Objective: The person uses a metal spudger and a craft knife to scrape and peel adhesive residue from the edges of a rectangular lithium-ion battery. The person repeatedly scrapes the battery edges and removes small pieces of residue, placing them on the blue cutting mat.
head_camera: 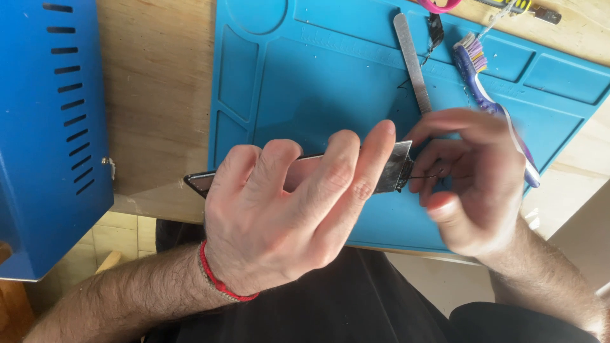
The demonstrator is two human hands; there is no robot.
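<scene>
Two hands [286,209] [473,178] over blue mat [305,82], toothbrush [483,82] beside.

I see a blue work mat [305,82] on a pale wood tabletop [159,95]. The metal box [44,133] is bright blue with dark slots. The toothbrush [486,95] is purple and white, with mixed pale bristles. The file [412,60] is plain silver-grey. There is a red cord bracelet [219,279] and a dark, glossy phone [298,174].

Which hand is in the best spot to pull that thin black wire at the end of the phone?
Probably the right hand: its fingertips are already at the thin black wire by the phone end. The left hand is wrapped around the phone, steadying it.
</scene>
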